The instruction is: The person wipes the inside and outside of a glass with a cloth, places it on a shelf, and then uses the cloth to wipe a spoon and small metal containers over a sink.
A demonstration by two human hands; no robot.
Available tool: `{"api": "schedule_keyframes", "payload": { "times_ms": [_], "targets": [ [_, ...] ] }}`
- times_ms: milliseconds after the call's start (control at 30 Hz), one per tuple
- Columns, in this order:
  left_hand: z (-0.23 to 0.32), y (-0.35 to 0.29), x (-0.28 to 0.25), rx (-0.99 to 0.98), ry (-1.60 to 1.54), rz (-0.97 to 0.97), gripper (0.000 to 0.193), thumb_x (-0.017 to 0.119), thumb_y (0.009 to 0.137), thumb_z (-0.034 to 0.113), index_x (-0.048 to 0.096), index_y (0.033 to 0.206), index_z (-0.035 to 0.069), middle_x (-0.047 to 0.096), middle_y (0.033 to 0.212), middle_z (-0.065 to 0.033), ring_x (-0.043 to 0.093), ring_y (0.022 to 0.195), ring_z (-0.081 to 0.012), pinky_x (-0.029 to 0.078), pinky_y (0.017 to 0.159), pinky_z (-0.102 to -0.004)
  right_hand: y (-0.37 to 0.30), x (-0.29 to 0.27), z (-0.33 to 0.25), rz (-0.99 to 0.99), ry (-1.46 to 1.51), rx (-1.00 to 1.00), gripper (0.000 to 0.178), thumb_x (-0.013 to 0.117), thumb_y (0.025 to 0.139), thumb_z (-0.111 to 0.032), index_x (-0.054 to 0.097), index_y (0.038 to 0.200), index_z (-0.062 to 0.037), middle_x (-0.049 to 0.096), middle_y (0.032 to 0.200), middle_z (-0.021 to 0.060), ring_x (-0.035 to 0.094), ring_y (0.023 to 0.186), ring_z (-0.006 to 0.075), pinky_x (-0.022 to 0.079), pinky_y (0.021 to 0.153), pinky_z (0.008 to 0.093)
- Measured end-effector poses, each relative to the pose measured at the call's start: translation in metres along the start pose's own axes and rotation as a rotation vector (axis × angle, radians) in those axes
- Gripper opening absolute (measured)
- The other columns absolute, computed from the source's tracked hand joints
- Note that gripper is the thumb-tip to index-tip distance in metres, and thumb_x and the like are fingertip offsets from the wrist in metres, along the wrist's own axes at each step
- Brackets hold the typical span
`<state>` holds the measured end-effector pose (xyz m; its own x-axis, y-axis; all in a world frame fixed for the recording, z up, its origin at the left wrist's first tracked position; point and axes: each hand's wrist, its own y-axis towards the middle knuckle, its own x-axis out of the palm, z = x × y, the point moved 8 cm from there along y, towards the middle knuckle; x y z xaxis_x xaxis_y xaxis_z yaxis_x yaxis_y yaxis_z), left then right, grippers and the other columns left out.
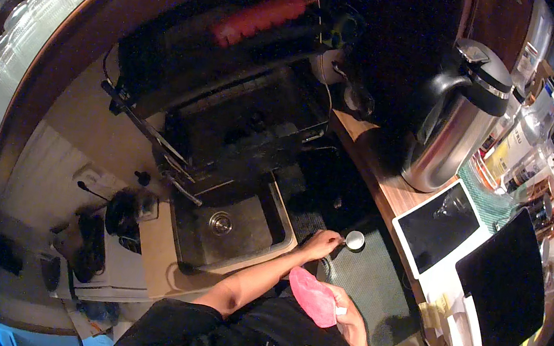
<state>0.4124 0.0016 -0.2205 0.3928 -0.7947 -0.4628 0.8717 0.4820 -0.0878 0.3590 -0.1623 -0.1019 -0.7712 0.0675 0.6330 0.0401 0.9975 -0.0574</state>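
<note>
My left hand (321, 243) reaches forward over a dark green mat (367, 279), and its fingertips touch a small round pale cup (355, 239) that stands on the mat. Whether the fingers grip the cup or only rest against it is unclear. My right hand (350, 320) is close to my body and is closed on a crumpled pink cloth (313, 297). A curved metal piece (326, 266) shows between the two hands; I cannot tell what it is.
A steel sink (243, 227) with a round drain lies left of the mat. On the wooden counter to the right stand a tall steel carafe (456, 125), a tablet (435, 233) and a dark screen (503, 287). Clear glasses (3, 60) line the far left.
</note>
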Motion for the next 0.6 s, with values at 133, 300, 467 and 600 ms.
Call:
{"api": "schedule_keyframes", "payload": {
  "times_ms": [133, 300, 467, 600],
  "targets": [
    [-0.018, 0.017, 0.003, -0.057, -0.217, 0.003, 0.025, 0.071, 0.083, 0.024, 0.062, 0.089, 0.001, 0.06, 0.068, -0.0092, 0.058, 0.062, -0.0179, 0.046, 0.056, -0.0346, -0.007, -0.009, 0.011, -0.019, 0.039, -0.006, 0.064, 0.071, 0.07, -0.031, 0.058, 0.122, 0.0041, 0.06, 0.118, 0.0047, 0.058, 0.107, 0.0123, 0.043, 0.094, 0.0265],
    [0.0, 0.033, -0.077, -0.075, 0.463, 0.461, 0.05, 0.074, 0.079, 0.024, 0.057, 0.123, 0.01, 0.064, 0.106, -0.0188, 0.064, 0.09, -0.0329, 0.051, 0.074, -0.0439, -0.013, -0.014, 0.01, 0.045, 0.021, 0.015, 0.061, 0.07, 0.071, -0.03, 0.059, 0.121, 0.004, 0.06, 0.118, 0.0047, 0.057, 0.108, 0.0126, 0.043, 0.094, 0.0267],
    [-0.035, 0.056, -0.095, 0.104, 0.913, 0.161, 0.061, 0.07, 0.079, 0.028, 0.05, 0.135, 0.013, 0.048, 0.137, -0.0209, 0.049, 0.119, -0.0418, 0.045, 0.097, -0.0479, -0.02, -0.014, 0.011, 0.097, -0.013, 0.027, 0.059, 0.069, 0.072, -0.028, 0.059, 0.121, 0.0039, 0.06, 0.119, 0.0048, 0.057, 0.108, 0.0129, 0.043, 0.095, 0.0269],
    [0.026, 0.041, -0.099, 0.26, 0.827, 0.205, 0.055, 0.067, 0.082, 0.028, 0.053, 0.133, 0.013, 0.049, 0.135, -0.0208, 0.05, 0.118, -0.0398, 0.042, 0.101, -0.0465, -0.028, -0.023, 0.009, 0.159, -0.02, 0.016, 0.057, 0.069, 0.073, -0.027, 0.06, 0.12, 0.0038, 0.059, 0.119, 0.0048, 0.057, 0.109, 0.0131, 0.043, 0.095, 0.0271]
  ]
}}
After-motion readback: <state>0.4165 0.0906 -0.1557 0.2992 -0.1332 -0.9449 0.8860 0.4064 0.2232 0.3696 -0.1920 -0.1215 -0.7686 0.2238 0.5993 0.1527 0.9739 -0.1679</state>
